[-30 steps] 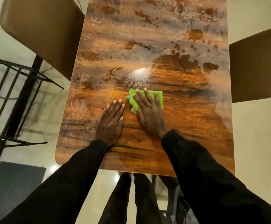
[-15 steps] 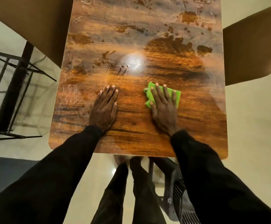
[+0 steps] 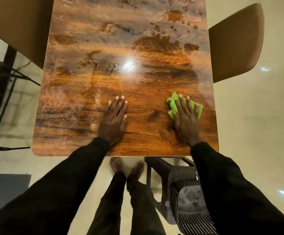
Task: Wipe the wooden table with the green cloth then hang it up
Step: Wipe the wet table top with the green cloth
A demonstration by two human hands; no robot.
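The wooden table [image 3: 121, 48] fills the middle of the view, glossy, with dull smeared patches across its far half. A small green cloth [image 3: 172, 104] lies flat near the table's right edge. My right hand [image 3: 186, 121] presses down on it with fingers spread, covering most of it. My left hand [image 3: 115, 121] rests flat on the bare wood near the front edge, fingers together, holding nothing.
Brown chairs stand at the table's far left [image 3: 19, 22] and right side [image 3: 236, 44]. A black metal rack [image 3: 0, 92] is on the left. A black woven plastic stool [image 3: 187, 197] sits under the front right corner. My bare feet [image 3: 126, 167] stand on pale floor.
My right hand has slid the green cloth from the table's middle to its right edge. My left hand has stayed flat near the front edge.
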